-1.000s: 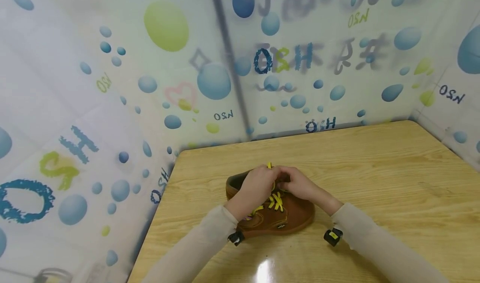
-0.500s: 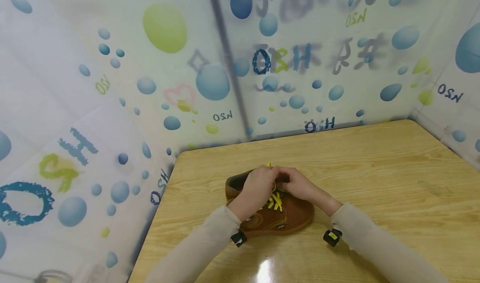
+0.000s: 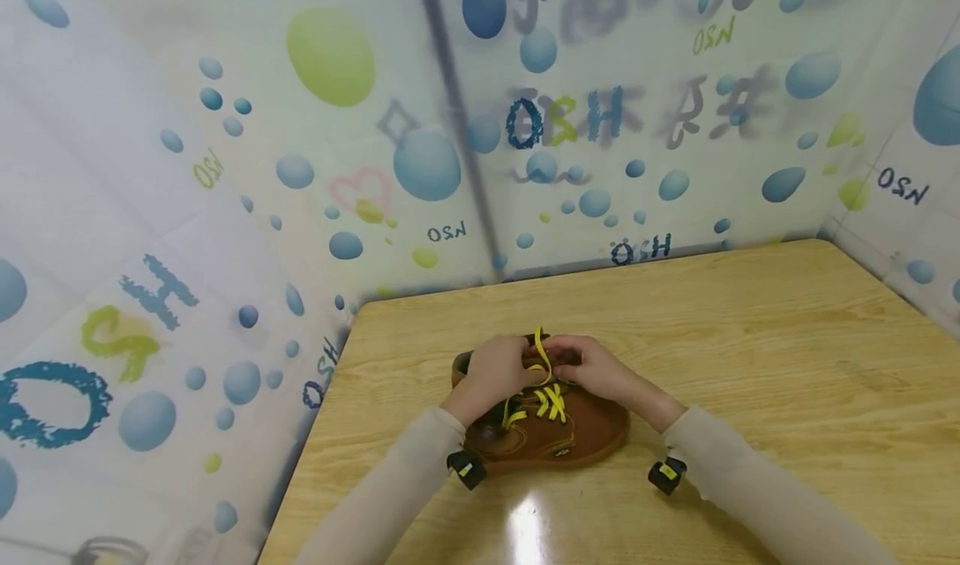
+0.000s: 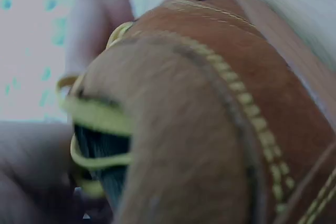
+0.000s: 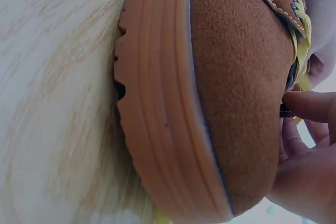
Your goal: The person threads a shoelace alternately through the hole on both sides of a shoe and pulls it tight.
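A brown suede shoe (image 3: pixel 592 423) with a yellow shoelace (image 3: pixel 555 402) lies on the table, its toe pointing right. The person's left hand (image 3: pixel 495 369) is over the shoe's opening; finger and thumb are parted beside the raised lace end. From the far side the right hand (image 3: pixel 600 373) pinches the edge of the shoe's lacing flap, with the thumb (image 5: pixel 310 104) against it in the right wrist view. What its other fingers touch is partly hidden. Loose lace loops (image 4: pixel 100 116) cross the dark opening in the left wrist view, where the left hand is blurred.
The wood-grain table (image 3: pixel 750 340) extends to the right and behind the shoe. A printed curtain (image 3: pixel 600 173) with drops and lettering borders its back and left. Black wrist cameras (image 3: pixel 666 473) hang below both sleeves.
The left hand has drawn slightly left, away from the right fingertips, and its fingers have parted. More of the yellow lace end now shows between the hands. The right hand has stayed in place.
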A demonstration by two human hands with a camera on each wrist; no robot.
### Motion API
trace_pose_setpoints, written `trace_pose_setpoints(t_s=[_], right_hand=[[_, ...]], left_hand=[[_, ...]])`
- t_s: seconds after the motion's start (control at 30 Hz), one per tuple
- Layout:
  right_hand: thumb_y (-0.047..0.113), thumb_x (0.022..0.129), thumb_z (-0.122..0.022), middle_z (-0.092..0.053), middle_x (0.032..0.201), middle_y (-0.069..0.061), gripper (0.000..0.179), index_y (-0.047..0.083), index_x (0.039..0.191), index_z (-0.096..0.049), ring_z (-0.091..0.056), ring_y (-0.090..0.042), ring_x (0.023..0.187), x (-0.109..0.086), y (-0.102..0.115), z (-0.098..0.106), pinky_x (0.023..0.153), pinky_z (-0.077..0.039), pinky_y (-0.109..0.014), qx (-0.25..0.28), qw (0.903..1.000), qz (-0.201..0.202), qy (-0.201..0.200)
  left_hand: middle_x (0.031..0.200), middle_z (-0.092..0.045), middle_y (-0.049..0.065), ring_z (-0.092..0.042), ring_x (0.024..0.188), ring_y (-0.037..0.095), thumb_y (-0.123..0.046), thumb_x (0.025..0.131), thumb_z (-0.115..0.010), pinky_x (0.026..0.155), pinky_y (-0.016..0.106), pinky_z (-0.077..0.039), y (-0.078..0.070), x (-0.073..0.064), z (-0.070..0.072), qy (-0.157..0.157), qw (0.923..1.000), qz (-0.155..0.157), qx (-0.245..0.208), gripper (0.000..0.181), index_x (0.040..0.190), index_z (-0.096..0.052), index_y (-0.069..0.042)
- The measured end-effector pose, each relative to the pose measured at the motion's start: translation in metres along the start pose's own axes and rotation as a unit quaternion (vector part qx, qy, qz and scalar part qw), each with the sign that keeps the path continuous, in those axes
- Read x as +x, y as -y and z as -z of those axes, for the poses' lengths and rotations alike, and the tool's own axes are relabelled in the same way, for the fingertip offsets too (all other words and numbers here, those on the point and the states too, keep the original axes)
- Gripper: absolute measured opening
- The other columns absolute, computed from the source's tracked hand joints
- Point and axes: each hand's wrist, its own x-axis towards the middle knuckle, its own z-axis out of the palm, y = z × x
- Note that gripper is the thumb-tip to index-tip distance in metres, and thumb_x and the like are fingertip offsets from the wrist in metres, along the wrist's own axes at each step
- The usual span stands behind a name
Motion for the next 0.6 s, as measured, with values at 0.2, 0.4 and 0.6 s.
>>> trace_pose_setpoints(t_s=[0.2,0.4,0.6], right_hand=[[-0.002,0.095,-0.058,-0.065,0.109,-0.019,0.024,0.000,0.119,-0.061,-0.060,-0.014,0.094,0.000,-0.001,0.000,0.079,-0.051,-0.026,0.009,0.9999,0.004,-0.005],[-0.004,0.092,-0.061,-0.064,0.106,-0.021,0.019,-0.002,0.111,-0.061,-0.060,-0.015,0.090,0.001,-0.003,0.000,0.078,-0.050,-0.025,0.018,0.9997,0.008,-0.014],[-0.003,0.091,-0.063,-0.064,0.104,-0.019,0.019,-0.001,0.109,-0.061,-0.060,-0.013,0.086,0.002,-0.002,0.000,0.077,-0.049,-0.024,0.026,0.9995,-0.002,-0.016]], left_hand=[[0.064,-0.049,-0.006,-0.039,0.052,0.010,-0.033,0.105,-0.046,0.056,0.028,-0.034,0.027,0.010,0.003,0.148,0.9323,0.013,-0.330,0.036,0.082,-0.061,-0.010],[0.084,-0.062,0.001,-0.045,0.064,0.010,-0.023,0.106,-0.047,0.062,0.026,-0.037,0.032,0.013,0.009,0.178,0.9133,0.005,-0.366,0.030,0.108,-0.069,-0.004],[0.105,-0.069,0.006,-0.052,0.080,0.011,-0.025,0.100,-0.060,0.069,0.022,-0.040,0.032,0.018,0.006,0.180,0.9278,-0.010,-0.327,0.026,0.114,-0.071,-0.006]])
